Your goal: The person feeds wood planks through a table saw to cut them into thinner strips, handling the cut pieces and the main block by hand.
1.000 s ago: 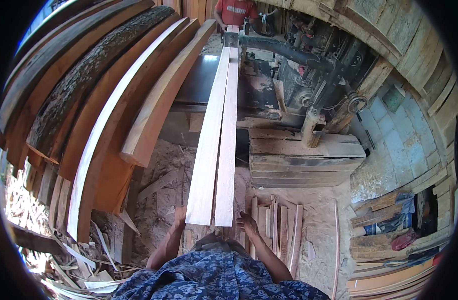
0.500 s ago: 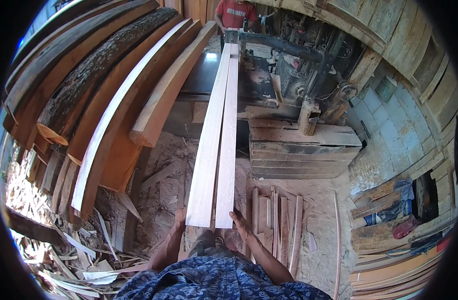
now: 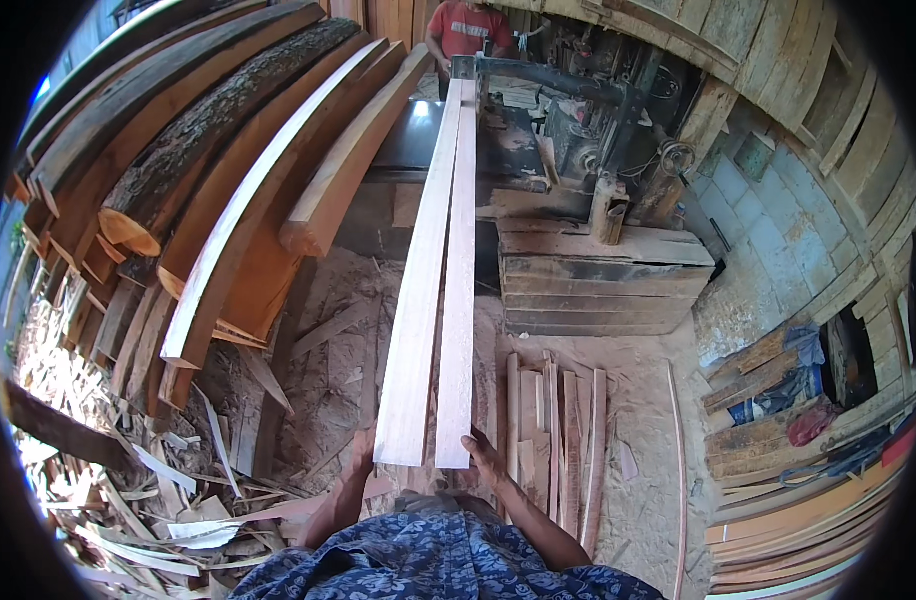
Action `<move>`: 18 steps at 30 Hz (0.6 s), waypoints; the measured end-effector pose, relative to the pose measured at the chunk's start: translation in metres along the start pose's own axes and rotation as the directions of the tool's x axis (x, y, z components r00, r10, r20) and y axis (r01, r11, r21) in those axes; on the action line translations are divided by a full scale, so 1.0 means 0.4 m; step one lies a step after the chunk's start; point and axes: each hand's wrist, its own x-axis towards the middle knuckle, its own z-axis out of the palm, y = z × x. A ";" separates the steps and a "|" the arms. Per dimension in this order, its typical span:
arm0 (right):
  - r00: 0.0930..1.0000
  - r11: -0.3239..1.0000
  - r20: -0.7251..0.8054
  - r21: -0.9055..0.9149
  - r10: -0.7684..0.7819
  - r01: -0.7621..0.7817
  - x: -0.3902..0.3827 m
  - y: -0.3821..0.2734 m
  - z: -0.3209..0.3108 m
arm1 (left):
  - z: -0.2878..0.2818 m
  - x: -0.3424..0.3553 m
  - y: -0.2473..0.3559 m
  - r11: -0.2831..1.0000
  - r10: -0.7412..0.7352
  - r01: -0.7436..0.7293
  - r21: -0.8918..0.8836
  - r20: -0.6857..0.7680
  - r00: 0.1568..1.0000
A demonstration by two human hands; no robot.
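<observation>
Two long pale wooden boards, a left one and a right one, run away from me side by side. A narrow dark gap between them tapers toward the far end, where they meet under the sawing machine's dark arm. My left hand is closed at the left board's near outer edge, its fingers mostly hidden beneath. Gripping the right board's near corner is my right hand, thumb on the edge. The near ends hang level in front of my body, above the floor.
Behind the machine stands a person in a red shirt. Large timber slabs are stacked at left, above wood offcuts. A wooden box stands right of the boards; narrow strips lie on the dusty floor.
The boards' near ends and my hands sit slightly lower in view, while the box and floor strips appear higher. Both hands keep their hold. The person behind the machine has shifted an arm.
</observation>
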 end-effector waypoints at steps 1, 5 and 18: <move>0.998 1.000 0.056 -0.016 -0.008 0.009 -0.013 0.012 0.030 | 0.012 -0.059 -0.045 0.935 0.147 -0.205 -0.289 -0.211 0.966; 0.999 0.999 0.015 -0.026 0.033 -0.032 -0.105 0.022 0.055 | 0.052 -0.149 -0.022 0.940 -0.027 -0.036 -0.340 -0.179 0.983; 0.987 0.986 0.026 -0.033 -0.162 0.162 -0.346 0.156 0.081 | 0.062 -0.422 0.099 0.981 0.103 -0.077 0.178 -0.143 0.984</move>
